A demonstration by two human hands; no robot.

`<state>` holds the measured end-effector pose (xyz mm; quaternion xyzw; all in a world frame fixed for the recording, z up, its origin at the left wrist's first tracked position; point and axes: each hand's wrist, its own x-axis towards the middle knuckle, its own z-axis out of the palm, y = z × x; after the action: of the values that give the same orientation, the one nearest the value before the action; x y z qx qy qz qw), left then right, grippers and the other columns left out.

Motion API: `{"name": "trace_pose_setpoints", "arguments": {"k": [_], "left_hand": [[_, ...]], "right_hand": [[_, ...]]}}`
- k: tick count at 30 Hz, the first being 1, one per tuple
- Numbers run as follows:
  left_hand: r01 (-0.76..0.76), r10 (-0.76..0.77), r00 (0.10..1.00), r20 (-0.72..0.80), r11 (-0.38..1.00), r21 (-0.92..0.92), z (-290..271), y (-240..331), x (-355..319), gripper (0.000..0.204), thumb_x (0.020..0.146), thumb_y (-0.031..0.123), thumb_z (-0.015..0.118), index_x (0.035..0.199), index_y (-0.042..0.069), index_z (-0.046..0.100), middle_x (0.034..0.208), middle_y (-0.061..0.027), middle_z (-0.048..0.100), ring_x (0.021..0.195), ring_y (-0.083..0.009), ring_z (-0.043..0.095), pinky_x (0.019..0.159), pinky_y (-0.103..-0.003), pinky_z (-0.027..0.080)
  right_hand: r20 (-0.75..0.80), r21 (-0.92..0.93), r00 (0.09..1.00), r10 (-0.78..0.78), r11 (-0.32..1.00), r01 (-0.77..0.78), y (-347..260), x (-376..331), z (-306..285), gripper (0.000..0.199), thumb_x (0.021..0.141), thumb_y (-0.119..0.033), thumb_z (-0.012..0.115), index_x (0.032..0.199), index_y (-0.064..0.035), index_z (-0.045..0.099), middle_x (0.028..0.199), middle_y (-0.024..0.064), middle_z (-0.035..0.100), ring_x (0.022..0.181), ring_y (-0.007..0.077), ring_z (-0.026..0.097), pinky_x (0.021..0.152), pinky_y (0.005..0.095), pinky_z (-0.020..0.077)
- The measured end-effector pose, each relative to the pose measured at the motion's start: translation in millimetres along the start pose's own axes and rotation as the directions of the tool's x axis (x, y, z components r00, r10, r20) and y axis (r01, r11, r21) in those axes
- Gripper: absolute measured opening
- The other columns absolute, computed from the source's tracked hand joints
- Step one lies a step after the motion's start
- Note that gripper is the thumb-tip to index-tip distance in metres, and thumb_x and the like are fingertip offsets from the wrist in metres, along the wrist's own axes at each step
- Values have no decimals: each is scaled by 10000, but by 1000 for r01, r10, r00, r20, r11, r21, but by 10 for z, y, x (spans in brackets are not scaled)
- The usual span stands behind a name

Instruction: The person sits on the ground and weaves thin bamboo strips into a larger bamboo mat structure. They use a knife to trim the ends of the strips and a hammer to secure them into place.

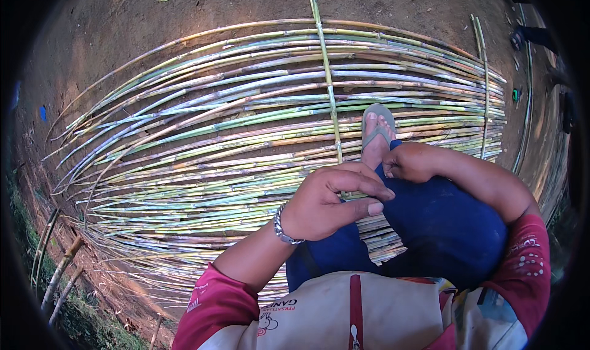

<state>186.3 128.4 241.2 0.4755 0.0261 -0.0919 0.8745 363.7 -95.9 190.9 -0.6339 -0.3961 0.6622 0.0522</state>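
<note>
Head view: cross-pole [329,79] over canes [436,129], apparently for alignment; left hand [322,205] narrowly pinched, right hand [410,164] curled, contents we cannot tell.

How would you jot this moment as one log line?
left hand: half-curled above canes | right hand: curled by knee | foot: sandalled, amid canes | pole: across canes

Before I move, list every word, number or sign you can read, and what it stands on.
Shirt front: lettering and a small drawing; I don't copy the words out.
Right sleeve: white print, too blurred to read surely.
Left sleeve: white print, too small to read.
Canes: no lettering visible.
</note>
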Motion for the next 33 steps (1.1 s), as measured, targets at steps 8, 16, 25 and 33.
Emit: {"name": "trace_pose_setpoints", "arguments": {"k": [8, 16, 25, 33], "left_hand": [[-536, 475, 775, -417, 144, -832, 1252, 580, -8, 488, 889, 372, 824, 1007, -94, 737, 876, -108, 618, 596, -123, 555, 503, -265, 440], [-590, 459, 763, -456, 206, -781, 903, 695, -187, 376, 910, 273, 815, 1027, -71, 717, 960, -118, 667, 714, -118, 591, 621, -268, 459], [-197, 82, 872, -482, 961, -194, 21, 295, -95, 135, 967, 126, 743, 1044, 23, 701, 1015, -76, 704, 894, -125, 634, 881, -325, 506], [286, -356, 846, -398, 931, -226, -54, -1030, -113, 289, 1041, 125, 643, 1269, -50, 667, 1107, -116, 751, 1042, -160, 707, 944, -311, 563]], "right_hand": [[-13, 18, 996, 86, 996, -86, 144, -10, 95, 138, 960, -157, 650, 1026, -53, 710, 967, 136, 734, 909, 285, 709, 831, 399, 538], [-3, 14, 994, 112, 994, -112, 56, 81, 55, 145, 961, -151, 639, 1020, -38, 708, 955, 139, 735, 892, 288, 708, 828, 396, 543], [-122, 49, 991, 58, 997, -52, -144, 25, -118, 171, 972, -206, 648, 1024, -58, 713, 942, 154, 733, 899, 346, 710, 816, 431, 538], [-323, 1, 943, -80, 996, 85, -433, -64, -410, 133, 956, -167, 673, 1008, -45, 686, 882, 188, 703, 815, 386, 690, 742, 460, 531]]}}
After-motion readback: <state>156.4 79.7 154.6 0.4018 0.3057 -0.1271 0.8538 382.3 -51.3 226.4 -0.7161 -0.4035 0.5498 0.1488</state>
